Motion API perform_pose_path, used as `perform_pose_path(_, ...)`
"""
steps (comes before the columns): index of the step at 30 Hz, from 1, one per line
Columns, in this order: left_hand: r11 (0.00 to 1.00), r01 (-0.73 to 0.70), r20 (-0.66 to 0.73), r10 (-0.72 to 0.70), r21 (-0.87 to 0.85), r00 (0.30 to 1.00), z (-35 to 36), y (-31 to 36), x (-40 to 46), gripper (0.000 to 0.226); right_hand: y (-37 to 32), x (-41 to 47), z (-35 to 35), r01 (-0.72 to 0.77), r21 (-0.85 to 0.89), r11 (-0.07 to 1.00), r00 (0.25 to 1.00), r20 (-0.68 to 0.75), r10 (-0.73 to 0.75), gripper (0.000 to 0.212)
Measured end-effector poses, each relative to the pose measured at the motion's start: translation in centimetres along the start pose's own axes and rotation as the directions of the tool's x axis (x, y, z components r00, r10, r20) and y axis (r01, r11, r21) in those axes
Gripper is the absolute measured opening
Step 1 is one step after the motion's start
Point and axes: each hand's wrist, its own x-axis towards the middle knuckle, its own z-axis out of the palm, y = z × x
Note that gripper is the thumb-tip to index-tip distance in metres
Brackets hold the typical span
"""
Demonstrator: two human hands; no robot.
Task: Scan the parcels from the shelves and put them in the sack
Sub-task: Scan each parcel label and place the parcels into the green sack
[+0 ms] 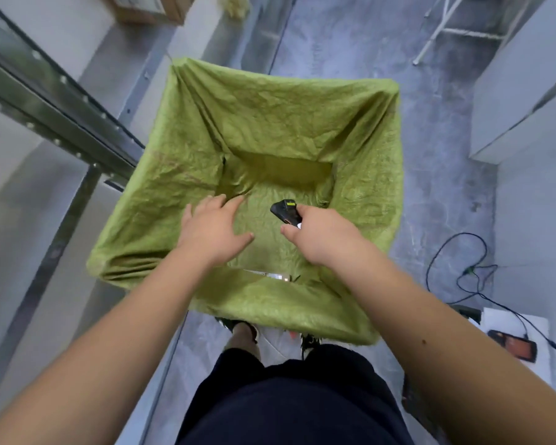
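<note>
Both hands over the sack mouth, no parcel in view.

Left hand spread, holding nothing; right hand gripping the scanner, nose toward 11 o'clock. Green sack gapes beyond, long axis 12 to 6. Shelving at 10 o'clock, nearer the left hand, probably the next parcel's source.

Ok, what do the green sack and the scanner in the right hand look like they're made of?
The green sack looks like woven plastic fabric, matte: it creases sharply, sags in stiff folds, and a frayed tuft shows at its edge. The handheld scanner in the right hand looks like hard black moulded plastic with a slight sheen, plus a yellow label and orange trim; much of it is hidden by the grip.
</note>
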Motion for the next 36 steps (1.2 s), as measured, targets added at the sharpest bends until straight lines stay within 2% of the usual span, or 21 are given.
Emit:
perform_pose_path(5,0.985,0.155,-0.112,-0.163,-0.075,0.98,-1.5,0.1,-5.4,0.086,-0.9,-3.0,-0.2,0.13,-0.042,0.991,0.991,0.006,-0.13,0.049)
perform_pose_path(9,0.971,0.219,-0.172,-0.233,-0.098,0.957,-1.9,-0.8,-10.0,0.087,-2.3,-5.5,-0.2,0.212,-0.071,0.975,0.977,0.02,-0.211,0.053)
perform_pose_path(16,0.948,0.261,-0.227,-0.298,-0.18,0.927,-0.6,-2.9,-18.1,0.088,-2.9,-11.8,0.7,0.275,-0.142,0.951,0.96,-0.01,-0.279,0.054)
perform_pose_path(24,0.939,0.271,-0.262,-0.322,-0.213,0.91,2.7,-5.9,-29.5,0.089,-3.1,-20.7,2.0,0.303,-0.2,0.932,0.933,-0.14,-0.333,0.053)
perform_pose_path(31,0.908,0.338,-0.322,-0.406,-0.248,0.855,2.9,-8.4,-39.8,0.091,-9.1,-28.4,6.1,0.45,-0.26,0.854,0.863,-0.12,-0.491,0.051)
perform_pose_path(36,0.865,0.422,-0.389,-0.5,-0.271,0.774,1.2,-11.7,-45.7,0.089,-14.8,-32.5,8.6,0.58,-0.279,0.766,0.785,-0.061,-0.616,0.052)
